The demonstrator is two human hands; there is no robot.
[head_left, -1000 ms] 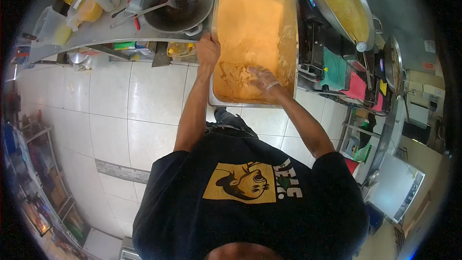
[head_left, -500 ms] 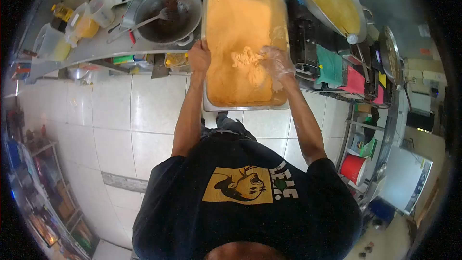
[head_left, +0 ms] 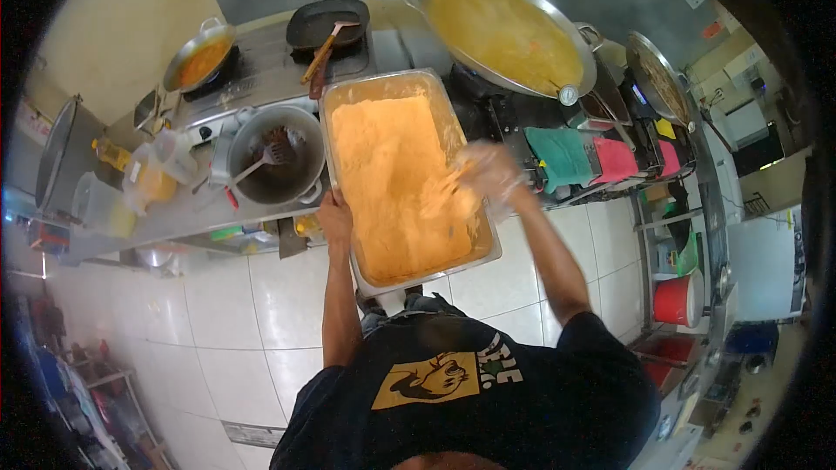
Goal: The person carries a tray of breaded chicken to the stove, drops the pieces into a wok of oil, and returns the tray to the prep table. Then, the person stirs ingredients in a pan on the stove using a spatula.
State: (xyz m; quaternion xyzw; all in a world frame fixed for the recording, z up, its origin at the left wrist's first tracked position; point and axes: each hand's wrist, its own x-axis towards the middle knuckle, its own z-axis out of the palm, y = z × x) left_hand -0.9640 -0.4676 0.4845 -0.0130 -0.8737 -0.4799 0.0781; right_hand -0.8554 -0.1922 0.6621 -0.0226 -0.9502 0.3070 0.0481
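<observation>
A deep metal tray [head_left: 424, 276] full of orange breading powder [head_left: 383, 183] is held in front of me, slightly tilted. My left hand [head_left: 335, 216] is closed on its left rim. Over the right rim is my right hand [head_left: 495, 172], in a clear plastic glove and blurred by motion. Its fingers are closed on a ragged, orange-coated piece of food [head_left: 447, 193], whose kind I cannot make out. The piece hangs just above the powder.
A wide pan of bubbling yellow oil [head_left: 505, 30] with a dial thermometer [head_left: 568, 95] stands at back right. Left of the tray is a pot [head_left: 292, 135] with a slotted spatula [head_left: 274, 154]. A black square pan [head_left: 318, 22] and an orange-filled pan [head_left: 202, 63] sit behind. Cloths [head_left: 557, 157] hang right.
My view has tilted up, showing more of the stove. The tray now sits at an angle. My right hand has raised the orange-coated piece and moved toward the tray's right rim.
</observation>
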